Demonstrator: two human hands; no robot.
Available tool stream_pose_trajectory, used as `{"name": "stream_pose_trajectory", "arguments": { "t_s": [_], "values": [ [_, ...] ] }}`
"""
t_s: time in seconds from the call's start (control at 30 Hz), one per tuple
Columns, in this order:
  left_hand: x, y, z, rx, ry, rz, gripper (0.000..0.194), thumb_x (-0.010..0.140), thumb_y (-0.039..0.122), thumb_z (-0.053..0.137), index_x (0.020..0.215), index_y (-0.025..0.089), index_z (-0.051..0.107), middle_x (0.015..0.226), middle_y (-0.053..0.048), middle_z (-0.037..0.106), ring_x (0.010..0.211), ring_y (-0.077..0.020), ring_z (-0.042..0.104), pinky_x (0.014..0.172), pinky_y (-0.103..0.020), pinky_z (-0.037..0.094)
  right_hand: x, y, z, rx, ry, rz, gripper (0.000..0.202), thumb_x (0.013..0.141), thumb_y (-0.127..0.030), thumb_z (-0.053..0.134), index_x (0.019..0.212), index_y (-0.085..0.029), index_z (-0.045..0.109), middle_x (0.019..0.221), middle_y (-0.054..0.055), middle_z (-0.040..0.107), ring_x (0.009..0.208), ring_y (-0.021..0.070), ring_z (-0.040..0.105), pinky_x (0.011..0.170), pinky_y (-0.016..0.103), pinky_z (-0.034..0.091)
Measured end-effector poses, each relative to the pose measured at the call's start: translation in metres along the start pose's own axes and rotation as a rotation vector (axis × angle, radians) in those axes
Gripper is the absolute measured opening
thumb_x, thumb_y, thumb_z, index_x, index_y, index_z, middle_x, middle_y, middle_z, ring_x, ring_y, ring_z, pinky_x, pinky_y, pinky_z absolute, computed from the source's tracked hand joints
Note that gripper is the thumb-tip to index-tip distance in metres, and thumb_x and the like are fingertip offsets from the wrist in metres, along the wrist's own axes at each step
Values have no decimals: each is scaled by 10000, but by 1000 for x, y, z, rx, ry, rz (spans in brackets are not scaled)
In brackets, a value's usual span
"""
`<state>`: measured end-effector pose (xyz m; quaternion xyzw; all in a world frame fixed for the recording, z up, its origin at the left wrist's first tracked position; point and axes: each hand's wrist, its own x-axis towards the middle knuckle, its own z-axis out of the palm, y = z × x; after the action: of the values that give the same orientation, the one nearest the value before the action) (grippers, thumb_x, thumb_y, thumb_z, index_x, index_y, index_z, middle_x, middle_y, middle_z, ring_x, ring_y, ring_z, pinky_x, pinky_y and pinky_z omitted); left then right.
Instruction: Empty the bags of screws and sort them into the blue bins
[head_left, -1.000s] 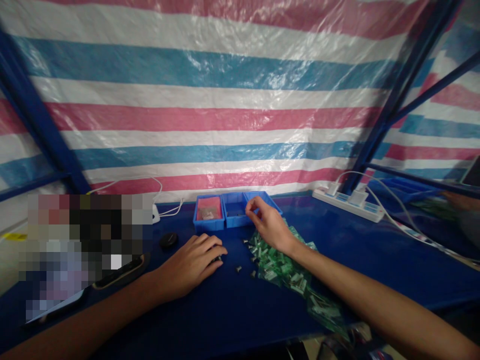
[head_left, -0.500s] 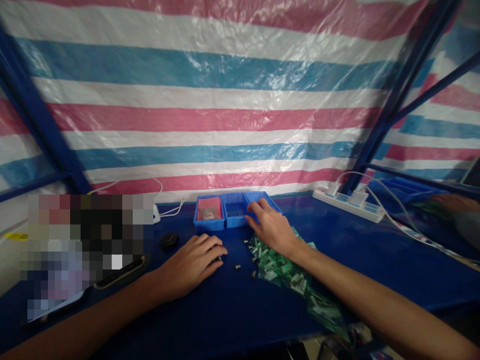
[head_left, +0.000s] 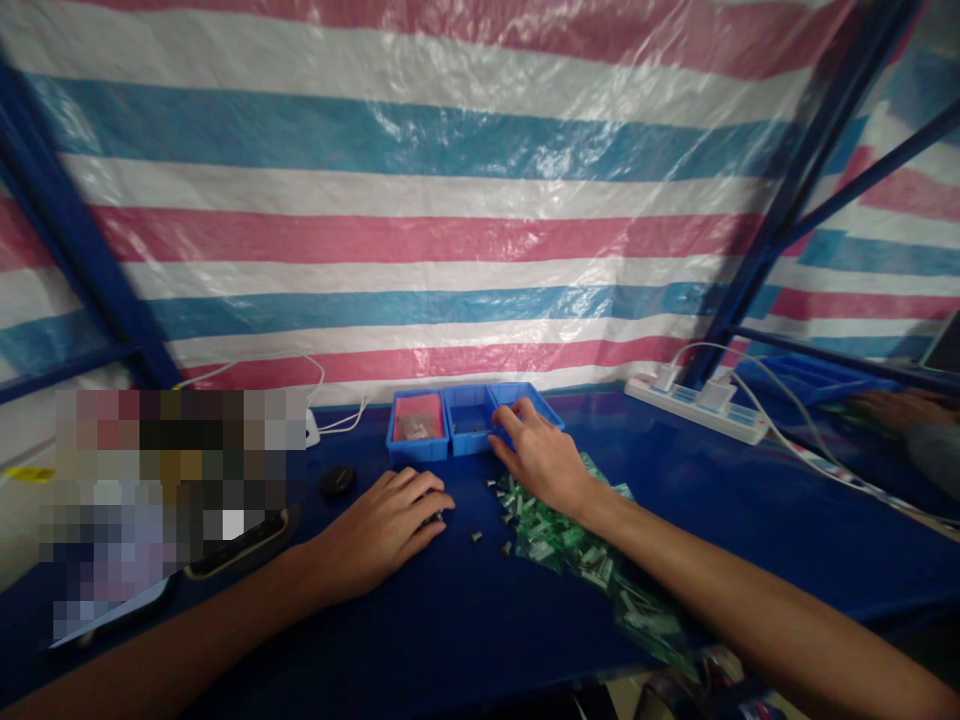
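Note:
My left hand [head_left: 397,525] rests on the blue table with its fingers curled over small dark and metallic pieces, only partly visible. My right hand [head_left: 544,450] is at the front of the right blue bin [head_left: 551,405], thumb and fingers apart, with nothing visible between them. Beside it stands the middle blue bin [head_left: 471,440], with a few tiny pieces inside. The left blue bin [head_left: 418,452] holds a pink-lined bag of small parts. Under my right wrist lies a pile of green bags [head_left: 570,540] with pale pieces. A small metal piece [head_left: 475,537] lies between my hands.
A round black object [head_left: 337,481] lies left of my left hand. A white power strip [head_left: 697,410] with plugs and cables stands at the back right. Far right, another person's hand [head_left: 896,408] is near green bags. A phone-like object [head_left: 116,612] lies at the left, partly pixelated.

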<state>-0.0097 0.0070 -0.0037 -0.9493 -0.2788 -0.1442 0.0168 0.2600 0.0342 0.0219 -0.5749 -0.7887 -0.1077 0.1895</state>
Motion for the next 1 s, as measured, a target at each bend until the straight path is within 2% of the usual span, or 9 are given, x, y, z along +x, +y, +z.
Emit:
{"name": "stream_pose_trajectory", "arguments": {
  "t_s": [0.13,0.23,0.37,0.47,0.57,0.73,0.9,1.0],
  "values": [
    [-1,0,0,1,-11,-6,281,1123,332,478,1328,237,645,1317,-63,653,1168,-254,581,1027,-410,446,0,-2,-2,33,15,-32,211,1090,-350,493,1216,-204,578,1231,145,640,927,268,686,591,318,440],
    [-1,0,1,6,-3,1,279,1122,336,480,1326,241,646,1304,-62,658,1156,-251,585,1024,-404,448,-1,-5,-3,102,3,-42,231,1086,-406,498,1164,-201,571,1122,121,705,824,248,701,603,324,420],
    [-1,0,1,8,13,3,275,1123,339,478,1308,243,657,1297,-58,663,1152,-248,591,1013,-399,453,-2,-9,-2,119,-131,-91,364,1054,-551,527,1132,-201,588,889,87,763,713,254,710,604,326,396],
    [-1,0,1,7,13,4,267,1121,333,483,1303,245,658,1285,-57,667,1148,-248,594,999,-394,457,-4,-10,0,71,-237,-193,406,1041,-595,537,1100,-200,610,875,92,778,741,264,729,618,318,390],
    [0,0,1,1,10,0,256,1117,320,494,1303,242,651,1285,-55,664,1146,-249,590,1002,-396,454,-6,-10,-1,61,-306,-304,345,1052,-552,554,1053,-211,609,884,81,781,760,258,733,614,308,365],
    [-1,-1,2,0,-1,0,248,1114,313,503,1312,244,635,1307,-53,653,1155,-253,581,1011,-403,444,-7,-7,-4,114,-309,-434,191,1091,-391,537,1031,-217,592,981,71,786,814,234,740,609,308,337],
    [-1,-1,2,3,-4,1,248,1116,307,501,1310,239,639,1308,-54,652,1160,-251,579,1018,-406,439,-8,-6,-4,181,-296,-451,96,1081,-272,519,1115,-212,586,1039,73,780,843,230,741,647,308,383],
    [-1,-1,2,5,-11,-5,242,1107,297,522,1309,237,641,1307,-52,652,1161,-254,579,1015,-407,436,-8,-6,-3,259,-274,-433,141,1079,-241,514,1198,-218,585,1095,77,765,866,220,729,693,302,430]
  ]
}}
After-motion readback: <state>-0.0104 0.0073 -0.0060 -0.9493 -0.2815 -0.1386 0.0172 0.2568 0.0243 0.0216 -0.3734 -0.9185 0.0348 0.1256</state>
